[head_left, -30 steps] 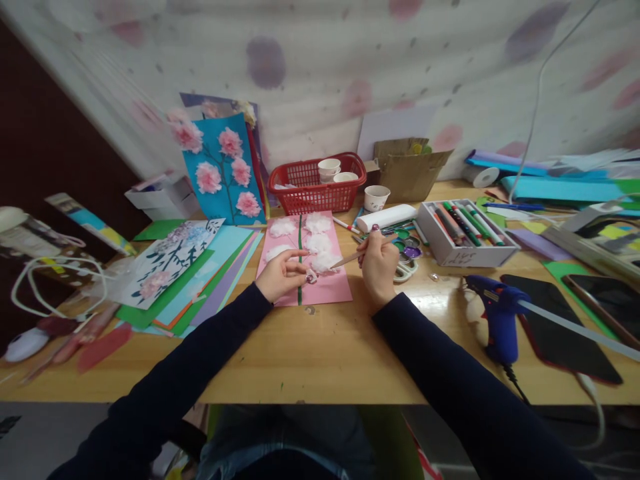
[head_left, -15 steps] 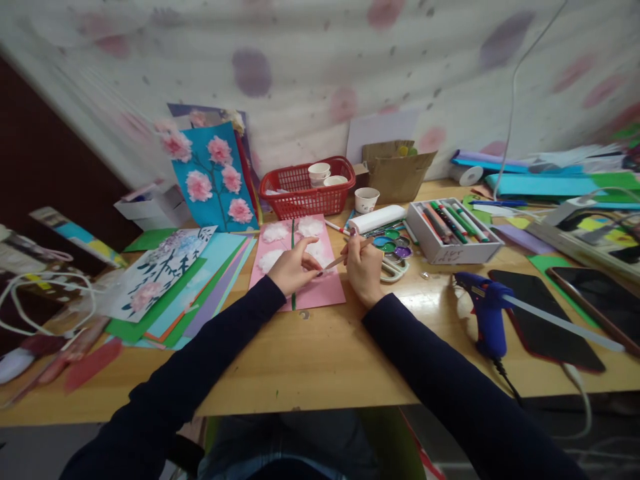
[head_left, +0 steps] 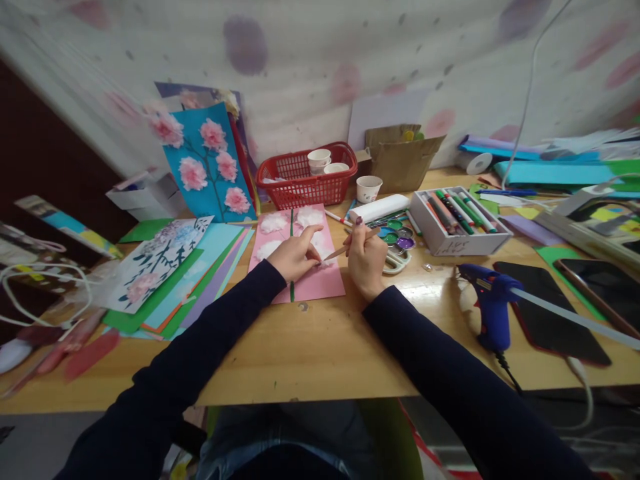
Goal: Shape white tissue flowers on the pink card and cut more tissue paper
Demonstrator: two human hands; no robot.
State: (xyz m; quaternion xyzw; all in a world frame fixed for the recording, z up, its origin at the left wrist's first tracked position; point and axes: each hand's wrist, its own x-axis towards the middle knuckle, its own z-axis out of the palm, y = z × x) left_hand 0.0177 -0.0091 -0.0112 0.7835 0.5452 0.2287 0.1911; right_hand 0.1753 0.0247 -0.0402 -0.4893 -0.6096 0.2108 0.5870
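Observation:
A pink card [head_left: 320,285] lies on the table with fluffy white tissue flowers [head_left: 274,223] and a dark green vertical strip [head_left: 293,292] on it. My left hand [head_left: 296,259] is over the card, its fingertips pinched together beside a small whitish bit [head_left: 327,263]; what they hold is too small to make out. In my right hand [head_left: 367,259], a thin brown pencil-like stick [head_left: 338,252] is gripped, with its pointed end slanting down-left to the whitish bit near my left fingertips.
Behind the card stands a red basket [head_left: 300,193] with paper cups. To the right are a paint palette [head_left: 395,233], a marker box [head_left: 463,245], a blue glue gun [head_left: 493,313] and phones [head_left: 550,317]. Coloured papers [head_left: 215,267] and a blue flower card [head_left: 207,167] are left.
The stick's pointed end has shifted slightly against the whitish bit, while both hands stay over the card. The whole view has tilted a little.

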